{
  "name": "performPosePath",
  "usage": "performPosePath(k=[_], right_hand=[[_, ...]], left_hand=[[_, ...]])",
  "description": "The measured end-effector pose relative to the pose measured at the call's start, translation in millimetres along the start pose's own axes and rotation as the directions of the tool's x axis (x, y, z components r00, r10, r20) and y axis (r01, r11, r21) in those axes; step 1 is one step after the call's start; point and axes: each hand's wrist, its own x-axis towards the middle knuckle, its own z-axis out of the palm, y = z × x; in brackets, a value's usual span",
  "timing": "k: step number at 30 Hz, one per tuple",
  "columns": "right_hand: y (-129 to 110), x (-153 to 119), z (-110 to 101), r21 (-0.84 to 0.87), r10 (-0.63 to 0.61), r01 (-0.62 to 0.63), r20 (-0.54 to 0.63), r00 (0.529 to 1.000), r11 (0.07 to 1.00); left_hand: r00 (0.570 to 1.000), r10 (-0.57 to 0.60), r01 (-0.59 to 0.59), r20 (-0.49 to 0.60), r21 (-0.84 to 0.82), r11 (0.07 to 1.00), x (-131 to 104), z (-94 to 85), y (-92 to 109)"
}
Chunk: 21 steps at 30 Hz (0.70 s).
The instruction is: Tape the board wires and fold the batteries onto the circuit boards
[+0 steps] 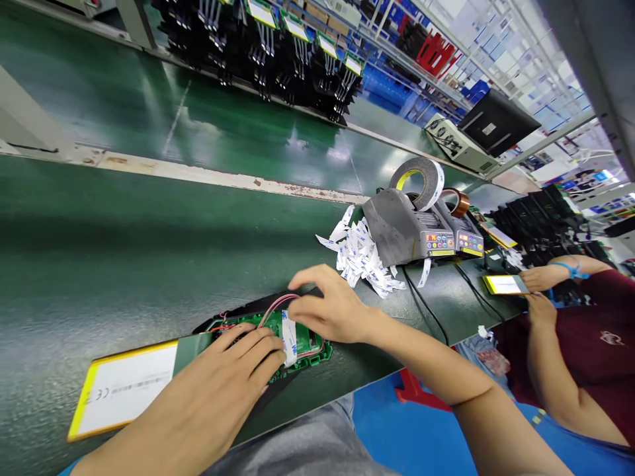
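Note:
A green circuit board [310,337] with red and pink wires [274,305] lies on a dark casing, partly covered by my hands. A strip of white tape with blue print [289,338] runs across the board. My left hand [233,370] rests flat over the board's left part, fingers stretched out, their tips near the tape. Above the right part is my right hand [330,304], thumb and index finger curved and apart, close to the wires; whether it touches them I cannot tell. A flat white battery pack with yellow edges [131,390] extends to the left, beside my left forearm.
Two grey tape dispensers [401,228] stand to the right, with tape rolls [421,182] on top and a heap of white tape scraps [361,258] beside them. Black cables [426,307] cross the bench. Further right, a co-worker's hands [540,281] hold another battery pack. Boards hang behind.

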Motion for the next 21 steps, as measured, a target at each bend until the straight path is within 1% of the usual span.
performPosePath(k=[1,2,4,7,10,13,15,17,19,21], right_hand=[[1,0,-1,-0.05,-0.064,0.066,0.038,0.997,0.997],[2,0,-1,-0.085,-0.102,0.11,0.087,0.991,0.99],[5,2,1,-0.117,-0.118,0.14,0.174,0.978,0.983],[13,10,3,-0.106,-0.127,0.162,0.281,0.951,0.981],[21,20,2,-0.089,-0.181,0.233,0.395,0.901,0.968],[27,27,0,-0.089,-0.221,0.301,0.492,0.842,0.949],[28,31,0,-0.076,-0.239,0.319,0.507,0.828,0.945],[29,35,-1,-0.045,-0.263,0.326,0.492,0.83,0.944],[28,40,-1,-0.016,-0.289,0.34,0.489,0.823,0.94],[26,45,-2,-0.005,-0.308,0.359,0.506,0.806,0.933]], left_hand=[[1.0,0.004,-0.004,0.01,-0.017,1.0,1,-0.9,-1],[1.0,0.005,-0.005,0.013,-0.036,0.999,1,-1.6,-1],[1.0,0.0,0.001,0.013,-0.071,0.997,2,-2.3,-2],[0.999,-0.025,0.029,0.045,-0.086,0.996,4,-3.4,-1],[0.997,-0.041,0.046,0.067,-0.082,0.996,6,-6.0,2],[0.998,-0.059,0.062,0.031,-0.107,0.992,8,-8.7,5],[0.997,-0.072,0.073,0.011,-0.13,0.989,8,-10.1,6],[0.998,-0.069,0.069,0.007,-0.139,0.988,9,-11.3,6],[0.999,-0.053,0.053,-0.002,-0.119,0.991,10,-12.8,6],[0.999,-0.043,0.04,-0.024,-0.097,0.994,12,-14.3,7]])
